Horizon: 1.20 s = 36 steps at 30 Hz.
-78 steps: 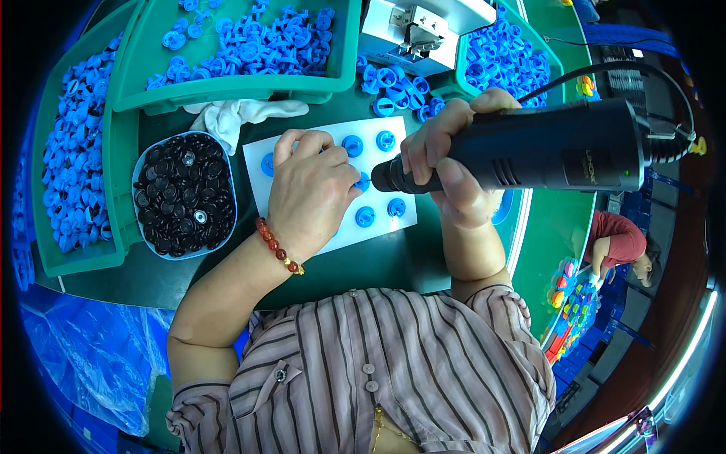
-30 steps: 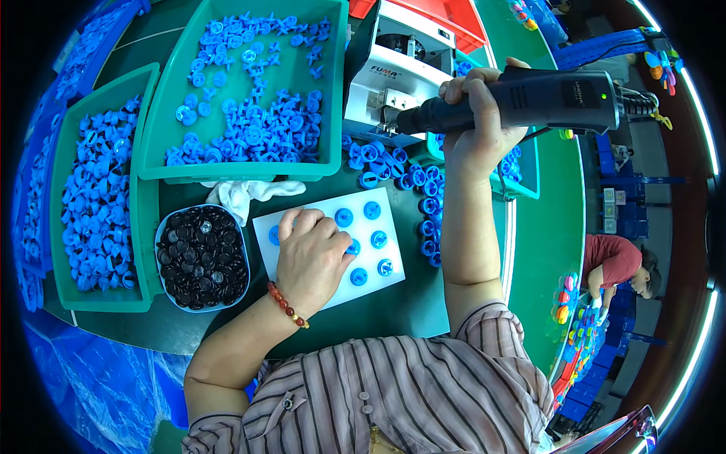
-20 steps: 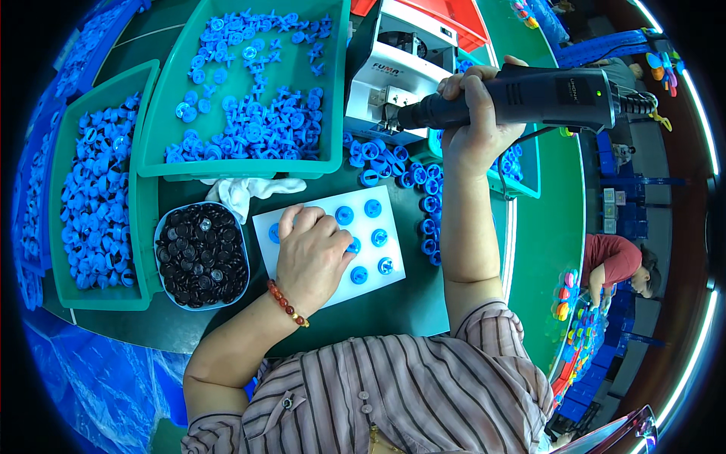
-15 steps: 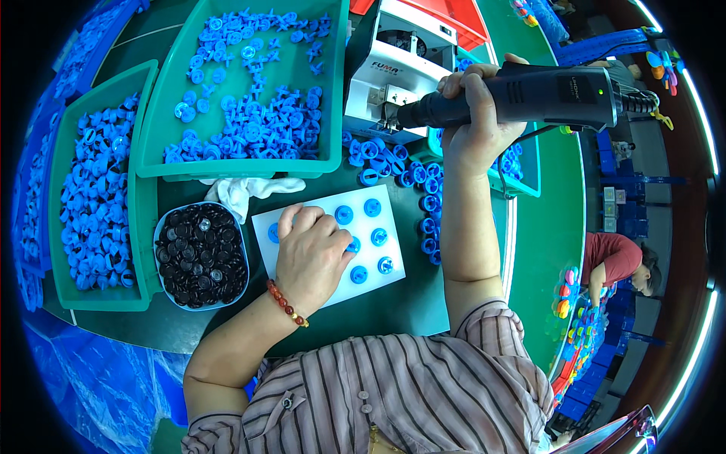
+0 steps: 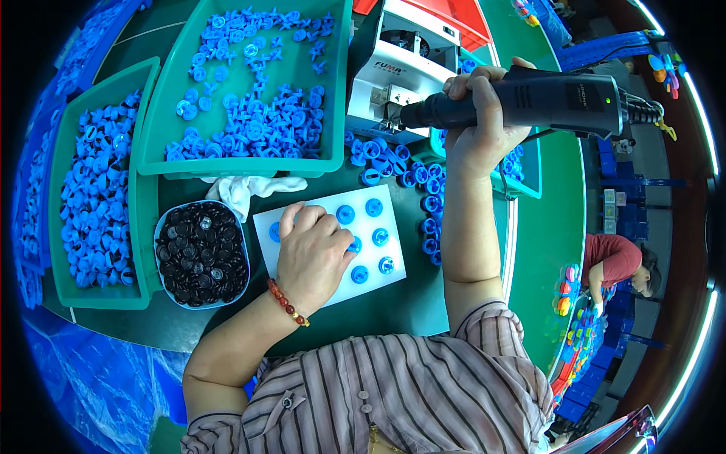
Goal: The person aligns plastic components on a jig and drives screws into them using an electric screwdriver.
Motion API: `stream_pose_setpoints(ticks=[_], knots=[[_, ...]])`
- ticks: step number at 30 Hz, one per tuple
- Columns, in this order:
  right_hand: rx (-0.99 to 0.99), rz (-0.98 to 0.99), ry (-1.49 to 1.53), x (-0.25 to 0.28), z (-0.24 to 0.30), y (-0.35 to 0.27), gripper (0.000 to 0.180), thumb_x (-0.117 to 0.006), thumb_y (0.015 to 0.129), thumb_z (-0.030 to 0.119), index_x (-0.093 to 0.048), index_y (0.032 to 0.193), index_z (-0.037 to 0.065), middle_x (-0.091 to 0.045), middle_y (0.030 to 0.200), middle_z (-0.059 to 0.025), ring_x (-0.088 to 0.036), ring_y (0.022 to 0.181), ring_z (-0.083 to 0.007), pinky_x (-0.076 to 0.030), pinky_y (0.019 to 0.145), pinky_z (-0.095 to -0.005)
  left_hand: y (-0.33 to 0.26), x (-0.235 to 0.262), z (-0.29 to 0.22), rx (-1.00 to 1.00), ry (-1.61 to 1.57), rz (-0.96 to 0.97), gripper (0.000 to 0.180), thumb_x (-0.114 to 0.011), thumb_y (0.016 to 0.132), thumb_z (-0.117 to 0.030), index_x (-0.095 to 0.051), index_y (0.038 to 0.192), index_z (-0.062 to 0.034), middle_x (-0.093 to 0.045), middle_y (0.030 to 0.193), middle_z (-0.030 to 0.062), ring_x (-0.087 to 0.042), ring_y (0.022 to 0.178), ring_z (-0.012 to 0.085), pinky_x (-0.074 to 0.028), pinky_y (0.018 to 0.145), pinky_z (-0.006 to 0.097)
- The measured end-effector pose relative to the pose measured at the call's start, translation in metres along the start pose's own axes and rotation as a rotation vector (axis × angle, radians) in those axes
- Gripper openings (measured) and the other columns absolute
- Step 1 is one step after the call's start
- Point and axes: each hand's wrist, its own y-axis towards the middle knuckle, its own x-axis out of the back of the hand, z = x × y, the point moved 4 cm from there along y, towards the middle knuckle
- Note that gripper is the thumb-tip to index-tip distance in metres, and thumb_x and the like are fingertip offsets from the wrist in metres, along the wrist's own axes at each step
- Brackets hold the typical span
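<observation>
**Driver raised at the feeder, left hand flat on the white fixture board**

The left hand (image 5: 314, 253) lies palm down on the white rectangular fixture board (image 5: 382, 284), fingers (image 5: 333, 224) close together and slightly curled, their tips pressing on the board's middle rows. Whether they pinch one of the small blue round plastic caps (image 5: 374, 206) cannot be told; the knuckles hide what is under them. Seated caps show just beyond and to the thumb side of the fingertips, in two short columns.

The right hand (image 5: 478, 121) is wrapped tight around the black electric screwdriver (image 5: 529, 102), fingers closed around its barrel. The tool's long axis runs nearly level across the view, its tip pointing toward the left hand's side and resting at the mouth of the white box-shaped screw feeder (image 5: 401, 60), well beyond the board.

So the board lies below and inward of the driver's tip, nearer the left hand, which is already on it. The right hand is the farther one, and the tool lies roughly crosswise to the cap columns.

Beside the left wrist stands a round bowl of black buttons (image 5: 200, 253), with a crumpled white cloth (image 5: 249, 189) just past it and the green plastic tray of loose blue parts (image 5: 249, 91) beyond
</observation>
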Motion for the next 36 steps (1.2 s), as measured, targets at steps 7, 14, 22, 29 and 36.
stream_pose_setpoints(ticks=[7,14,22,29,36], knots=[[0.007,-0.008,0.005,0.002,0.001,0.001,0.050,-0.057,0.077,-0.004,-0.036,0.122,0.000,-0.055,0.075,-0.0115,-0.057,0.060,-0.0199,-0.050,0.063,-0.0384,0.001,0.000,0.000,0.006,0.004,0.016,0.018,-0.080,0.063,-0.017,-0.068,0.076,-0.0126,-0.060,0.083,0.0005,-0.052,0.095,0.0219,-0.031,0.097,0.046],[0.012,-0.003,-0.009,0.003,0.005,0.000,0.052,-0.058,0.076,-0.003,-0.035,0.123,0.000,-0.056,0.076,-0.0118,-0.057,0.060,-0.0200,-0.050,0.062,-0.0388,0.001,-0.001,0.001,0.003,0.015,0.012,0.016,-0.079,0.064,-0.018,-0.068,0.075,-0.0128,-0.060,0.084,0.0004,-0.052,0.095,0.0218,-0.030,0.098,0.045],[0.014,0.000,-0.005,0.003,0.004,-0.001,0.053,-0.058,0.077,-0.003,-0.034,0.123,0.000,-0.055,0.076,-0.0115,-0.056,0.059,-0.0199,-0.049,0.063,-0.0404,0.001,0.001,-0.001,-0.002,0.009,0.000,0.018,-0.079,0.064,-0.022,-0.068,0.074,-0.0115,-0.060,0.084,0.0020,-0.052,0.096,0.0223,-0.029,0.099,0.045],[-0.043,-0.063,0.229,-0.001,0.023,-0.011,0.053,-0.056,0.077,-0.005,-0.032,0.124,0.000,-0.055,0.074,-0.0105,-0.056,0.056,-0.0189,-0.051,0.061,-0.0363,0.002,0.006,-0.001,0.006,-0.085,-0.118,0.016,-0.077,0.069,-0.019,-0.066,0.077,-0.0106,-0.060,0.081,0.0027,-0.054,0.088,0.0233,-0.033,0.089,0.042],[-0.212,0.029,0.402,-0.004,0.051,-0.039,0.055,-0.056,0.081,0.011,-0.032,0.131,0.008,-0.051,0.083,-0.0086,-0.052,0.063,-0.0186,-0.046,0.066,-0.0399,0.007,0.015,0.004,0.064,-0.343,-0.290,0.027,-0.075,0.069,0.000,-0.064,0.093,-0.0048,-0.057,0.075,0.0079,-0.055,0.068,0.0242,-0.043,0.062,0.035]])
